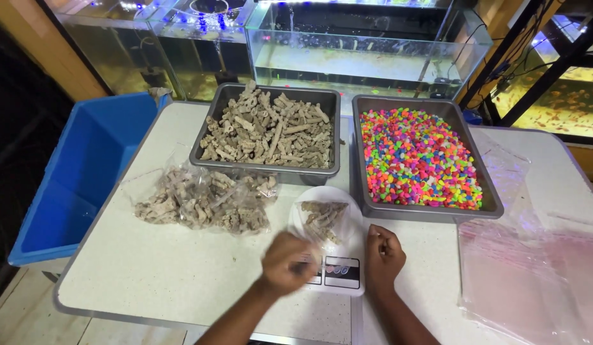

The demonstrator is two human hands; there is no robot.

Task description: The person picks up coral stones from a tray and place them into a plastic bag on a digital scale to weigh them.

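Presently, the blurred left hand pinches a clear bag of grey tube pieces on the scale's white pan at the tabletop's near middle, the right hand fisted and empty beside it; a careless tug could likely spill pieces.

Both forearms bare, no sleeves; left hand blurred, seemingly ringless like right hand.

A small clear bag of beige, tube-shaped filter pieces lies flat on the round white plate of a small kitchen scale, at the near middle of the desk, just near of the two grey trays.
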